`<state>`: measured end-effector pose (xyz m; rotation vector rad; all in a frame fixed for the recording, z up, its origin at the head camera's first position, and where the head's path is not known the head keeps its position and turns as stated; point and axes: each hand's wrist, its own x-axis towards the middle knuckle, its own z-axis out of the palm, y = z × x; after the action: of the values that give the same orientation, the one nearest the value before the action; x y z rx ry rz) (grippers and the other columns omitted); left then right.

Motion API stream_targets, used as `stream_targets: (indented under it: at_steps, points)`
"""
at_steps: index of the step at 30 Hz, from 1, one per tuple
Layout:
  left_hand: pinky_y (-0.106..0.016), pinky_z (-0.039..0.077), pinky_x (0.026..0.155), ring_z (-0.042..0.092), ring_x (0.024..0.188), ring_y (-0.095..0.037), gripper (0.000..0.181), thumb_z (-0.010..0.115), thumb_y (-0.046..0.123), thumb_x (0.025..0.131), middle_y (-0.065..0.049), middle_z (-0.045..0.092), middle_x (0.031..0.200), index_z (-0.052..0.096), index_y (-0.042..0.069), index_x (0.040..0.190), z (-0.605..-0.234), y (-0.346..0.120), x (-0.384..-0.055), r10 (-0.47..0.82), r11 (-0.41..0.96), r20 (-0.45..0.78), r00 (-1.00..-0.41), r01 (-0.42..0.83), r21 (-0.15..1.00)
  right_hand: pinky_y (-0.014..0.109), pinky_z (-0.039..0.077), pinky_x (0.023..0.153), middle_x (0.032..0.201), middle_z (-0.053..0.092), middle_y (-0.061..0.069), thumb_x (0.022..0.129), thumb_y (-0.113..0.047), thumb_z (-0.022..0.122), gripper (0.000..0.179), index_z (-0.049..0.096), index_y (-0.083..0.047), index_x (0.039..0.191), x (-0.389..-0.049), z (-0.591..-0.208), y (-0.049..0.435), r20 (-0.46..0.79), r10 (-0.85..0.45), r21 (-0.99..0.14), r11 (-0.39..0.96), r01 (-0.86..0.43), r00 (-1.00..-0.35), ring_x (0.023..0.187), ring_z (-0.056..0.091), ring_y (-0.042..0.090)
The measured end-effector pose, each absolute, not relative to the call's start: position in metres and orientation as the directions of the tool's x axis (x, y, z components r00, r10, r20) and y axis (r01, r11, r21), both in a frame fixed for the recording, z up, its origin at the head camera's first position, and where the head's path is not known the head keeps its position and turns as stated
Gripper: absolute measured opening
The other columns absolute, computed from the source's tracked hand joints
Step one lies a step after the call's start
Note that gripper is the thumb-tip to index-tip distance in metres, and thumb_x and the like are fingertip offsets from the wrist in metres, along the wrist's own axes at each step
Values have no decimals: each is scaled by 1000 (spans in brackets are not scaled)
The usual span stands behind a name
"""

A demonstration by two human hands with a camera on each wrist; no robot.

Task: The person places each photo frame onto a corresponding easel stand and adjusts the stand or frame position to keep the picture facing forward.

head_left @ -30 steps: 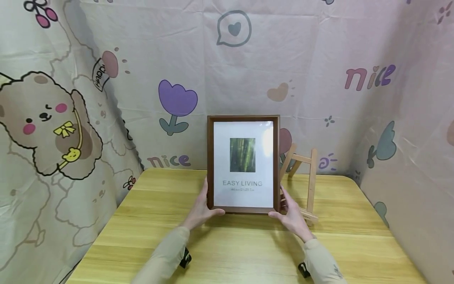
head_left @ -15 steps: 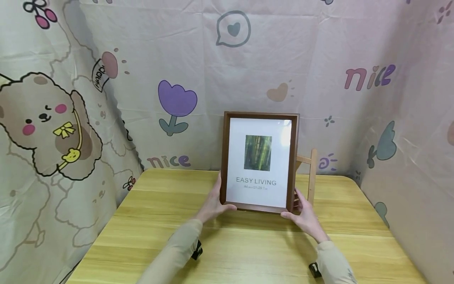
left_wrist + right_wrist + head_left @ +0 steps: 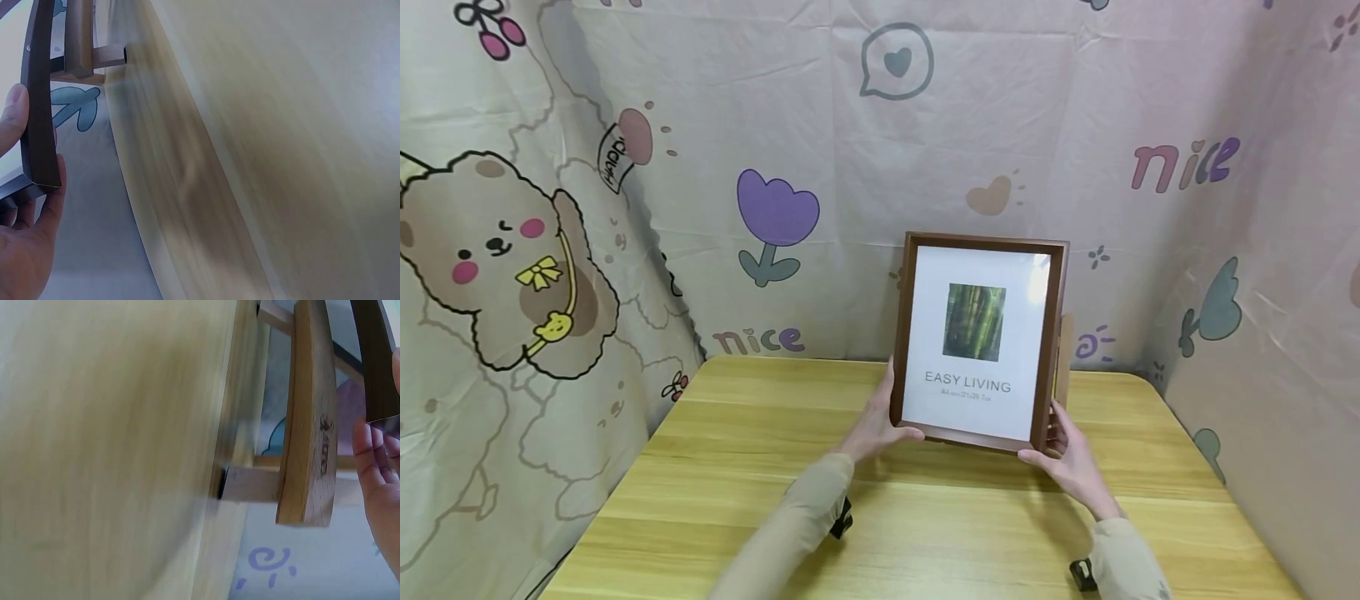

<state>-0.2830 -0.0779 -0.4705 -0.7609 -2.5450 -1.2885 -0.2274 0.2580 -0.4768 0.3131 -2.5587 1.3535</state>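
Note:
A brown picture frame (image 3: 976,342) stands upright in the head view, tipped slightly clockwise, with a small bamboo print and "EASY LIVING" on its white sheet. My left hand (image 3: 874,423) grips its lower left corner, thumb on the front. At the lower right corner, my right hand (image 3: 1077,467) grips it the same way. Behind the frame is a wooden easel (image 3: 1064,354), mostly hidden in the head view. The right wrist view shows the easel's ledge (image 3: 309,425), with the frame's bottom corner apart from the tabletop. Fingers behind the frame are partly hidden.
The easel stands on a wood-grain table (image 3: 760,467). A printed cloth (image 3: 895,150) hangs behind the table and along both sides. Each forearm has a beige sleeve, with a black wrist device (image 3: 842,518) showing beneath the left one.
Both hands have carried the picture frame to the right, in front of the easel, which it now mostly covers. The frame has tipped slightly clockwise. The grip stays the same.

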Motion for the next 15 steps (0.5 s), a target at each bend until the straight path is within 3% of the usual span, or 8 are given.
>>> stream_targets:
  at_steps: [2,5,8,15]
  points:
    - [-52,19,127,14,156,-38,137,92,28,70,-19,0,170,-7,0,160,-471,-74,-285,362,494,379,-851,520,697,18,55,89,125,57,34,80,-7,83,104,15,10,156,-226,-477,262,298,-72,-781,554,-287,-952,112,65,44]
    - [-50,19,128,14,156,-36,137,92,27,70,-17,1,170,-7,1,160,-471,-67,-288,366,493,366,-856,512,703,13,53,85,122,59,32,80,-6,84,103,17,11,156,-224,-478,267,332,-68,-773,551,-313,-941,104,68,15]
    - [-49,20,127,15,156,-36,136,92,27,71,-17,2,170,-7,1,160,-472,-61,-290,373,487,365,-853,514,706,13,54,80,114,63,27,77,-2,84,102,20,10,156,-223,-479,271,384,-70,-762,540,-358,-921,91,57,-8]
    - [-51,20,127,15,156,-36,136,92,25,71,-17,1,170,-9,2,160,-471,-49,-293,393,463,367,-843,526,713,10,51,76,109,66,25,76,4,83,100,22,7,156,-223,-484,281,436,-62,-740,543,-397,-898,84,58,-7]
